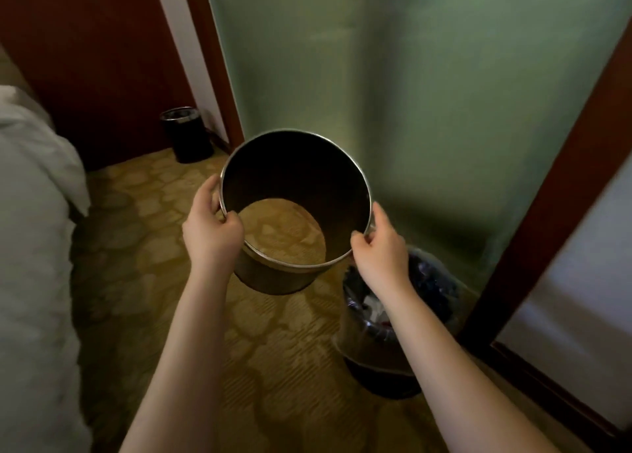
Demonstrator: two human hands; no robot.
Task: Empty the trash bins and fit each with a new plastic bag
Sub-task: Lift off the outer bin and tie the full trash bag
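I hold a round dark trash bin shell (pixel 307 165) with a silver rim in the air over the carpet. My left hand (pixel 212 227) grips its rim on the left and my right hand (pixel 379 247) grips the rim on the right. There is no bag in it, and the carpet pattern shows at its bottom. Below my right forearm a second dark bin (pixel 383 381) stands on the floor, holding a clear plastic bag (pixel 431 281) of trash. A third small black bin (pixel 186 138), lined with a bag, stands on the floor by the far wall.
A bed with white bedding (pixel 30 213) runs along the left. A frosted green glass panel (pixel 410 93) stands straight ahead, with a dark wooden frame (pixel 547 196) on its right. Patterned yellow carpet (pixel 143 264) covers the floor between them.
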